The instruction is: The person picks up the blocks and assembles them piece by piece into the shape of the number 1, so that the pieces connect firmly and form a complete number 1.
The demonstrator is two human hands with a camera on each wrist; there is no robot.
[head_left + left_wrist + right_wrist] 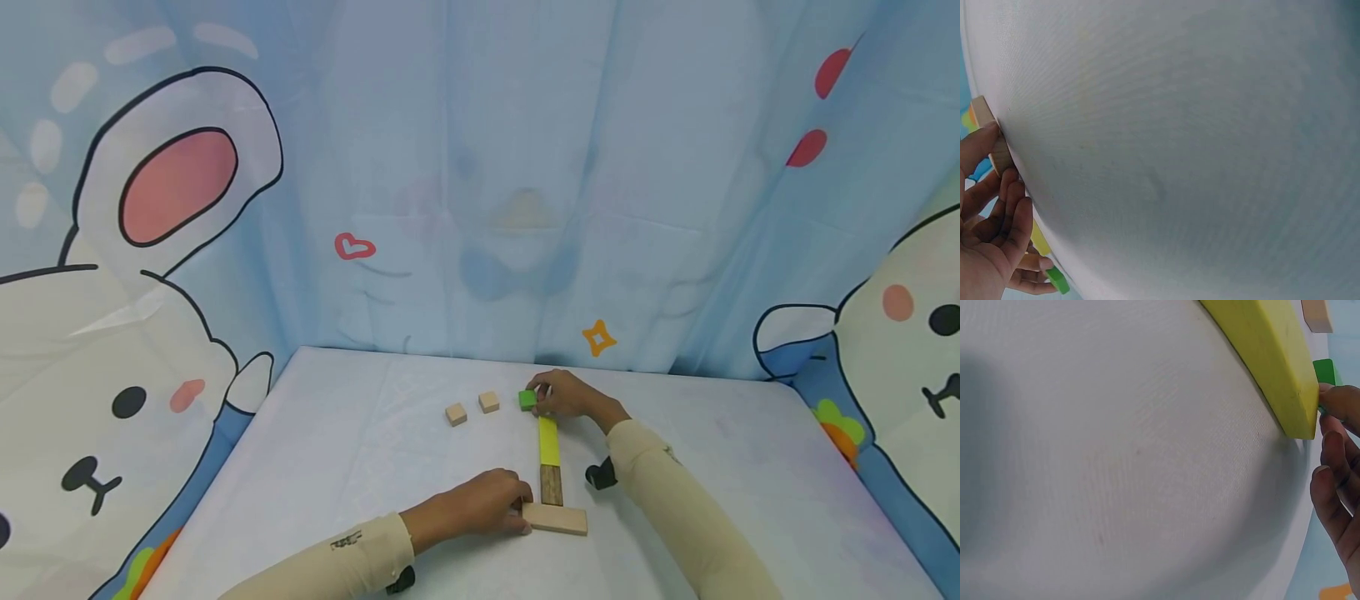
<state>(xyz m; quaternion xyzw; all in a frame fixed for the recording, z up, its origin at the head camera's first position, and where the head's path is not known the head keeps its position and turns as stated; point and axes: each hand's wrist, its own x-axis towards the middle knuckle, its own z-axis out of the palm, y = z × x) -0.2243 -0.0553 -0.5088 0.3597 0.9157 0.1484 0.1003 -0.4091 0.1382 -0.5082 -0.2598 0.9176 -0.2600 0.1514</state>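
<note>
My left hand [489, 504] pinches the near end of a long plain wooden block [557, 518], which lies crosswise on the table; the left wrist view shows the thumb on this wooden block [1001, 155]. Beyond it, a brown-grained block [551, 485] and a yellow block [549, 442] run away in a line. At the far end of the yellow block, my right hand [564, 393] holds a small green block [527, 400] between thumb and fingers. The right wrist view has this green block [1326, 372] partly hidden behind the fingers and the yellow block [1272, 356].
Two small plain wooden cubes, one nearer [456, 414] and one farther [489, 402], lie left of the green block. A white cloth covers the table [337, 433]. Behind it hangs a blue printed curtain [420, 167].
</note>
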